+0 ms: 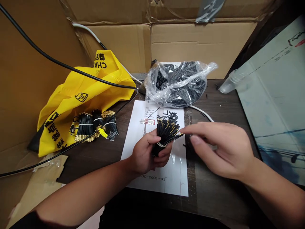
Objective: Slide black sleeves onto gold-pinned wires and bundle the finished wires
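My left hand (144, 152) is closed around a bundle of thin black wires (166, 128) with gold-coloured terminals, bound low down by a white band. The wire tips fan out upward and to the right. My right hand (224, 151) is at the bundle's right side, index finger stretched to the tip of an outlying wire. Its thumb stands apart from that finger, and its other fingers are partly hidden. Just behind the bundle, short black tube pieces (171, 115) lie loose on a printed paper sheet (133, 140).
A clear plastic bag (176, 84) full of black tube pieces lies behind the sheet. Tied wire bundles (85, 124) rest by a yellow bag (69, 89) at left. A black cable (57, 62) crosses the left side. Cardboard (202, 47) walls the back; a clear plastic cup (230, 82) lies at right.
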{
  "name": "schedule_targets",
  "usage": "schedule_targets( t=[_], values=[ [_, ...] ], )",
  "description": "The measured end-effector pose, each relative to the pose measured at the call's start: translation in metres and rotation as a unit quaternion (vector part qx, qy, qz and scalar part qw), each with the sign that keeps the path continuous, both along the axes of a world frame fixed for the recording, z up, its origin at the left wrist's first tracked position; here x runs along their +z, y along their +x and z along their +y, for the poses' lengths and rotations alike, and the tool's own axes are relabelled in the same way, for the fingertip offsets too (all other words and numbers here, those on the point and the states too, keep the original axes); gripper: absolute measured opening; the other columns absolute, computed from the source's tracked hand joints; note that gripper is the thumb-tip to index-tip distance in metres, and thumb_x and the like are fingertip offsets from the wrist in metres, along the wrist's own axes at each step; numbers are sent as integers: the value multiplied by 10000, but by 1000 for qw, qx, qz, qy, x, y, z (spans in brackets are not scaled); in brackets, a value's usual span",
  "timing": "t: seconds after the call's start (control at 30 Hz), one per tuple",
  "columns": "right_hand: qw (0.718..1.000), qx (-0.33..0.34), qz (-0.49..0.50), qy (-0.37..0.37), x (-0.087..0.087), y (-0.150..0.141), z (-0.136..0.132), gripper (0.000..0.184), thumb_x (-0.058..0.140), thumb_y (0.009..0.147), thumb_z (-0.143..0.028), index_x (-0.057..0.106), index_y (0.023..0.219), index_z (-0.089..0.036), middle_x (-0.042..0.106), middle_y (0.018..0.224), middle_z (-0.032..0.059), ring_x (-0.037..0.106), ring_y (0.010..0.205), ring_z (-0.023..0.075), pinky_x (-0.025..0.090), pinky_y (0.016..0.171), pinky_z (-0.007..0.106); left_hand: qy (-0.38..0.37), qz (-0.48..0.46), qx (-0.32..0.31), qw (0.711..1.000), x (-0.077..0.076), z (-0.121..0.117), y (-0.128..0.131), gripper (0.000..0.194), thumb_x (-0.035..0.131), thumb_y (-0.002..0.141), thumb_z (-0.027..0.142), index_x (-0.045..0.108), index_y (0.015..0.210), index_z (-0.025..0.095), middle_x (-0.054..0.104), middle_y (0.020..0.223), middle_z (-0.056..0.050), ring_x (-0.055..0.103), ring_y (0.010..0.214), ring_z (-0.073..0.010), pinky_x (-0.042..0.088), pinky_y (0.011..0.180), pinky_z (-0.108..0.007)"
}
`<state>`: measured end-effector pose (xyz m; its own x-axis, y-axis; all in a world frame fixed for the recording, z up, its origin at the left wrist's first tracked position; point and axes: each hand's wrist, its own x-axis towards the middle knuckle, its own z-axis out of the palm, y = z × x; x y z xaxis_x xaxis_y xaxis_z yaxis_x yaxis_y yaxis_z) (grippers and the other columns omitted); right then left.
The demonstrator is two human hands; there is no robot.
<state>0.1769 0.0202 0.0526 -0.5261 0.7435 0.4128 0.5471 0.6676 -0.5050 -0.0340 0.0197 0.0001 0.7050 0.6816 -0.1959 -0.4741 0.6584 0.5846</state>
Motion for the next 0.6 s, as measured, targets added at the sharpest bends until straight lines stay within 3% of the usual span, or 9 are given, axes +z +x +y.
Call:
schedule_targets(
  t=[0.13,0.33,0.47,0.6],
  values=[
    [997,-40,18,-70,1,5,2,439,392,953,-157,557,1352,-238,691,922,53,661,787,196,527,672,330,-2,-13,1,1000,2,1,-1,268,448,761,355,493,947,167,387,554,53,241,379,-71,229,325,-173],
    [984,-101,93,-112,5,7,4,429,532,959,-229,510,1383,-294,724,916,38,681,697,177,575,643,329,5,-6,-1,1000,4,1,-2,236,467,727,312,464,917,173,405,568,47,273,390,-74,246,329,-178],
    [973,-140,143,-113,12,9,3,231,689,877,-275,648,1104,-277,752,809,11,716,662,194,607,638,347,12,12,0,1000,4,-2,-2,261,510,728,293,448,957,183,428,582,54,278,405,-69,247,330,-164],
    [983,-134,104,-64,14,11,4,49,740,833,-269,700,862,-270,730,717,-10,699,628,174,566,559,301,24,49,3,999,1,-6,-1,259,599,757,314,419,899,194,427,568,71,278,396,-53,241,333,-158]
  ],
)
